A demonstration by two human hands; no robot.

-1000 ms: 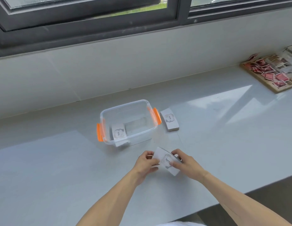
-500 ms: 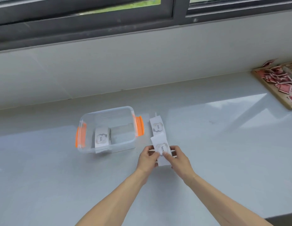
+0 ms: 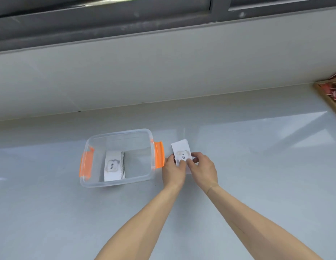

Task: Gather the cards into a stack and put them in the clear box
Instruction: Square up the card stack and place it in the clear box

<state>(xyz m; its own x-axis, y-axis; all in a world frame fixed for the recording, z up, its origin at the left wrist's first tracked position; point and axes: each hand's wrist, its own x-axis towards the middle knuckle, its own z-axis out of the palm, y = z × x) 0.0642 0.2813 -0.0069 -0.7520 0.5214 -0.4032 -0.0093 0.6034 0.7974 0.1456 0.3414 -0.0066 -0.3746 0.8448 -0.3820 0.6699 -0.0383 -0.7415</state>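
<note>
A clear plastic box (image 3: 117, 182) with orange clip handles stands on the grey counter, and a stack of white cards marked "love" (image 3: 114, 165) lies flat on its floor. Just right of the box, my left hand (image 3: 172, 170) and my right hand (image 3: 202, 168) both grip a second stack of white "love" cards (image 3: 181, 152). That stack rests low at the counter beside the right orange handle, its near end hidden under my fingers.
A wooden tray (image 3: 327, 98) with several red-and-white pieces sits at the far right edge of the counter. A pale wall and a dark window frame (image 3: 163, 25) run along the back.
My hands carried the held cards forward and up to the pile lying right of the box, and the two now sit together as one stack. The view shifted right, so the box appears further left.
</note>
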